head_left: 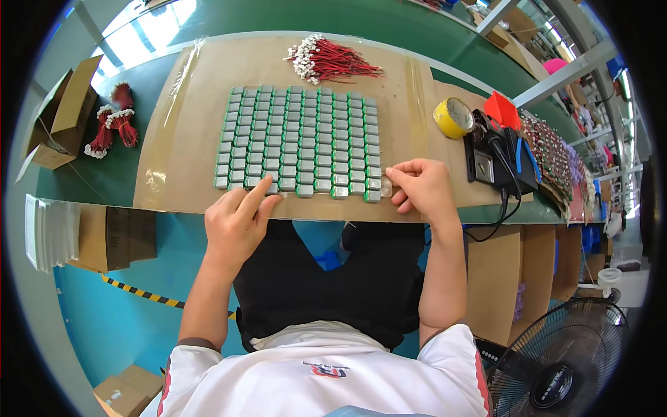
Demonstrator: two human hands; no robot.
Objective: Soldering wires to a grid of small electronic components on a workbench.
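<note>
Three wire bundles (124, 130) lie untouched on the left; my left grip (235, 217), fingers parted, touches the near edge of the grey blocks (292, 137), already laid in rows, no wires on them yet. My right grip (425, 189) is narrow at their near right corner; whether it holds anything, I cannot tell. Lettering (325, 370) marks my shirt (292, 396), then the fan hub (552, 386).

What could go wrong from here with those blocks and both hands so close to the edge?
The left hand is at the near row of the grey-and-green blocks, so a slip could push some out of line.
That row lies close to the near edge of the cardboard sheet, so a knocked block might drop off.
On the right, a black cord hangs over the bench edge; a snag by the right hand or arm could tug it.
</note>
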